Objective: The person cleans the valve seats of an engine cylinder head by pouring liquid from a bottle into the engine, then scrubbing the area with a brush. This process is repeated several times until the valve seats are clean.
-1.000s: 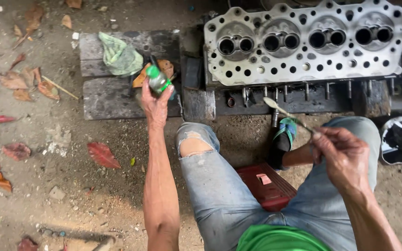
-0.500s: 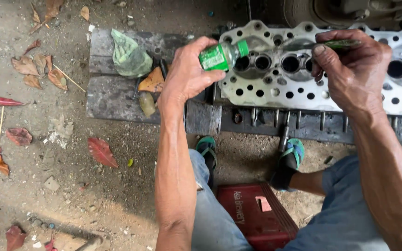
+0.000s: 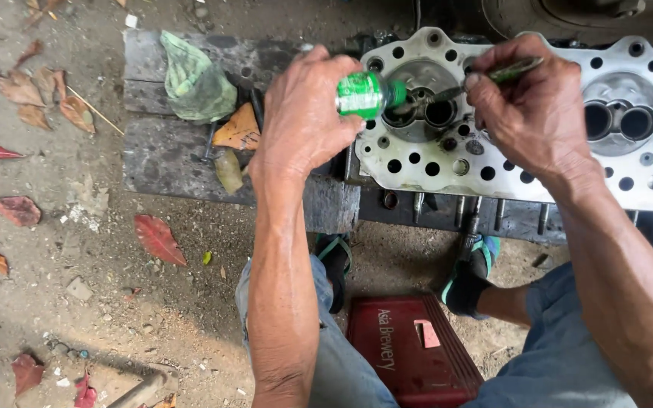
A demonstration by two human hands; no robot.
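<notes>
My left hand [image 3: 304,121] is wrapped around a small green bottle [image 3: 364,94], fingers curled over its body so only the neck end sticks out to the right, lying almost level. My right hand [image 3: 534,113] is pinched shut on a thin stick [image 3: 493,78] with a greenish handle; its slim tip runs left and meets the bottle's mouth, though I cannot tell whether it goes inside. Both hands hover close together, the bottle between them, right above the left end of the cylinder head [image 3: 447,162].

That pale metal head, full of round holes and paired ports, stretches away to the right under my right wrist. It rests on dark timbers [image 3: 168,155], where a green rag [image 3: 194,79] lies well left of my left hand. Below my arms are my knees in jeans, my sandalled feet, and a red crate [image 3: 410,355] on the dirt. Dry leaves [image 3: 159,239] lie scattered to the left.
</notes>
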